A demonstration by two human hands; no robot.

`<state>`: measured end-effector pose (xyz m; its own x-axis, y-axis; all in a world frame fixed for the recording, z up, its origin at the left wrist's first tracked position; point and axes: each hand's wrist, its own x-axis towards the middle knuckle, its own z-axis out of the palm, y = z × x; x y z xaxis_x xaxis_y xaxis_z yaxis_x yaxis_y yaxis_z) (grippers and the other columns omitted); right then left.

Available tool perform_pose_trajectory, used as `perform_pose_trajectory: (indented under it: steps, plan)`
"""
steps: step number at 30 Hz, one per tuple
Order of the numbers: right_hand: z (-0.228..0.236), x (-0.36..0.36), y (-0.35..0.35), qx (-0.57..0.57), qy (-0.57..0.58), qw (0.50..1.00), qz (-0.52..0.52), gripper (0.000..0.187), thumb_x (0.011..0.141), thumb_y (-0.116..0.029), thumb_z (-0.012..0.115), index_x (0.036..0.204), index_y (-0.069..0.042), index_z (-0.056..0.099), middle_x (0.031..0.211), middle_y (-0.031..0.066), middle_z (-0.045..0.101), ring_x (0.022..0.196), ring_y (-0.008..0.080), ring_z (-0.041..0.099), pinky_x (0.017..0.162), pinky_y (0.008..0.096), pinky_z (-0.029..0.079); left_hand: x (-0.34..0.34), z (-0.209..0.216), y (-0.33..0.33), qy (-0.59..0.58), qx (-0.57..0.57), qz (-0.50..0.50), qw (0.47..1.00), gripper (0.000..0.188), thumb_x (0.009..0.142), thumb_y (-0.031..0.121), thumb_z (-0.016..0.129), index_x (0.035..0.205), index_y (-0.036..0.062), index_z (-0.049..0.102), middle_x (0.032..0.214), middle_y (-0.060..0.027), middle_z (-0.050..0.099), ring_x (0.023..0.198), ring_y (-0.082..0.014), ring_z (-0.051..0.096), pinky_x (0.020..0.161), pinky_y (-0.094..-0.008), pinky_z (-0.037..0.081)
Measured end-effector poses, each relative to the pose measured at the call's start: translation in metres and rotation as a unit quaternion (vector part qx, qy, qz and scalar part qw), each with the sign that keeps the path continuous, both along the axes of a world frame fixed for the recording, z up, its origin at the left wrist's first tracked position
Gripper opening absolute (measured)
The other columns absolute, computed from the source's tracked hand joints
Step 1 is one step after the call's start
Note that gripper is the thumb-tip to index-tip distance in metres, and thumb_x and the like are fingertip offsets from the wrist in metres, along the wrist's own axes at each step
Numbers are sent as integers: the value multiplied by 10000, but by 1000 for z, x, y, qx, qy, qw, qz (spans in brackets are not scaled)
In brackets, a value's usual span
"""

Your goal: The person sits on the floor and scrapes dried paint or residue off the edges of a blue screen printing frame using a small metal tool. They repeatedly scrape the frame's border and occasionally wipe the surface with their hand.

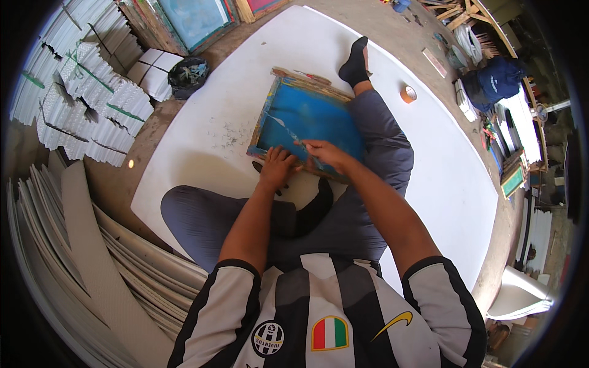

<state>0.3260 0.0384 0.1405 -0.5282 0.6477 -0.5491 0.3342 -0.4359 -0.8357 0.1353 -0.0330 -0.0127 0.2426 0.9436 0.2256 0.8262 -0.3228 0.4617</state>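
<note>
A wooden frame (261,126) with a blue sheet or mesh stretched across it lies on the white board between my legs. My left hand (279,167) rests on its near left corner, fingers spread and pressing down. Over the blue surface, my right hand (325,153) is closed in a pinch at the end of a thin pale strip (283,124), which runs up and left across the blue. What exactly the strip is, I cannot tell. A dark-handled tool (257,165) lies partly hidden beneath my left hand. A thin tool (314,77) sits along the frame's far edge.
The large white board (442,172) lies under me. A tape roll (408,94) stands on it to the right. Bundled white corrugated sheets (92,101) and a black plastic bag (187,76) are at the far left. Curved sheets (92,245) are stacked at the near left.
</note>
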Motion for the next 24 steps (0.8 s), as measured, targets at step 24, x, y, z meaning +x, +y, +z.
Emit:
perform_pose_trajectory:
  steps: [24]
  plan:
    - [38, 80, 19, 13, -112, 994, 12, 320, 1044, -317, 587, 977, -28, 706, 728, 81, 609, 640, 143, 565, 605, 348, 481, 1, 7, -2, -3, -14, 18, 1000, 341, 918, 417, 736, 1187, 212, 698, 1293, -54, 614, 1401, -331, 447, 1240, -548, 258]
